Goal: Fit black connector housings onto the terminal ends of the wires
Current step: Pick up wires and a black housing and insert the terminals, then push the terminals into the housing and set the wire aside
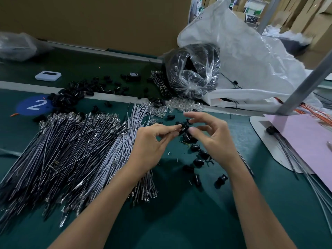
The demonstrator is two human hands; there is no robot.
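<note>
- Okay, left hand (pixel 150 142) fingertips (pixel 175 127) pinch a black connector housing (pixel 183 130), held over the green mat (pixel 179 221);
- right hand (pixel 215 139) fingers curved, thumb tip at that same housing; gripping or only touching, cannot tell;
- loose housings (pixel 198 161) lie scattered on the mat below both hands;
- wire pile (pixel 71 150) spreads to the left, under the left wrist;
- bagged housings (pixel 194 72) sit far behind.

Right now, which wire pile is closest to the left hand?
The pale grey wire pile: it runs under the left hand, which pinches a black housing. The dark wire pile lies further left.
</note>
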